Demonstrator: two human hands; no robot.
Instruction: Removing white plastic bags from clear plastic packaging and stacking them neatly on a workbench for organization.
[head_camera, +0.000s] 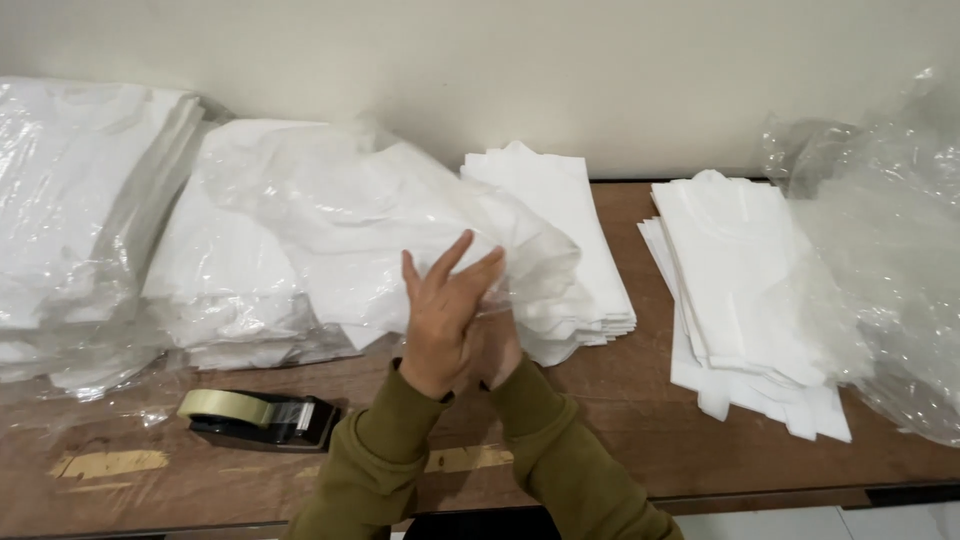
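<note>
On a wooden surface (620, 400), a clear plastic bag (400, 220) is pinched between both hands' pressed fingers (460, 265); rubbing gently likely separates its layers.

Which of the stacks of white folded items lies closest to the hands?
The middle stack, just behind the hands. A clear plastic sheet partly covers it, unlike the bare stack farther right.

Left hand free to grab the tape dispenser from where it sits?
Probably not right away: the left hand is pressed against the right hand around a clear plastic bag. The path to the tape dispenser on the table looks clear once it lets go.
</note>
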